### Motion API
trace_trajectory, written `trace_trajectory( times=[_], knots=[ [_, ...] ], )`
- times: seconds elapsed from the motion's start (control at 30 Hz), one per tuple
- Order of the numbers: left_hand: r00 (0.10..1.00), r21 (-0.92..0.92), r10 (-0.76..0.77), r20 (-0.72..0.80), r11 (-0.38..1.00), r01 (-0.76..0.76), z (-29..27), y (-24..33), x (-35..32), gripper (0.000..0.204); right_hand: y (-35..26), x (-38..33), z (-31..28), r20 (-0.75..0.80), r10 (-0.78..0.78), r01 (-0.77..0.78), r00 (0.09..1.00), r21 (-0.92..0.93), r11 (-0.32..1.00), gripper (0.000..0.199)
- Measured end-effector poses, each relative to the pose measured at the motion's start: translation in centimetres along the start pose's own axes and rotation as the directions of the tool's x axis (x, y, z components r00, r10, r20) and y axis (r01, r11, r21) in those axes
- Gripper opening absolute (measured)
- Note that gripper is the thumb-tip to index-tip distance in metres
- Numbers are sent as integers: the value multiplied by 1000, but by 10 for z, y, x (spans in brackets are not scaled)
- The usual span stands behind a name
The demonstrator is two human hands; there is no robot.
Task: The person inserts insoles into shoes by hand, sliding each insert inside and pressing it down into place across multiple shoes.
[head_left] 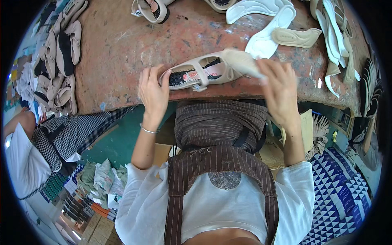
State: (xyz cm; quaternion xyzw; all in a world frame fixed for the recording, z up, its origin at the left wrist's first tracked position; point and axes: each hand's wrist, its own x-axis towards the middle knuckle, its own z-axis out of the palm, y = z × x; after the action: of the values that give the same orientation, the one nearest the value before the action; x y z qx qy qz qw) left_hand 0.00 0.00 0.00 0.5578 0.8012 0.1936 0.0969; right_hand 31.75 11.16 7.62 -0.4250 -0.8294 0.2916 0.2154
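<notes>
A beige sandal (204,71) lay at the near edge of the worn red table (122,49). The left hand (153,90) pinched its toe end; the right hand (277,87) gripped a beige insole (243,62), partly seated at the heel. Fitting appeared unfinished. Loose white insoles (269,34) lay beyond on the far right, and finished sandals (61,61) were stacked at the left. No containers were visible.
</notes>
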Motion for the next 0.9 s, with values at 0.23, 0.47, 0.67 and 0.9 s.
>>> trace_trajectory(
  times=[0.23,0.47,0.67,0.9],
  knots=[
    [976,-396,-206,-69,904,162,16,25,-22,61,-2,31,64,127,-357,365,925,-42,930,25],
    [963,-605,-264,56,759,243,20,17,-24,72,-17,52,113,247,-274,214,929,244,946,23],
    [947,-682,-322,18,689,247,28,9,-23,51,-20,55,129,316,-176,75,932,307,949,24],
    [917,-680,-388,90,649,341,34,0,-13,21,-18,51,138,324,-384,384,865,66,921,22]
  ],
)
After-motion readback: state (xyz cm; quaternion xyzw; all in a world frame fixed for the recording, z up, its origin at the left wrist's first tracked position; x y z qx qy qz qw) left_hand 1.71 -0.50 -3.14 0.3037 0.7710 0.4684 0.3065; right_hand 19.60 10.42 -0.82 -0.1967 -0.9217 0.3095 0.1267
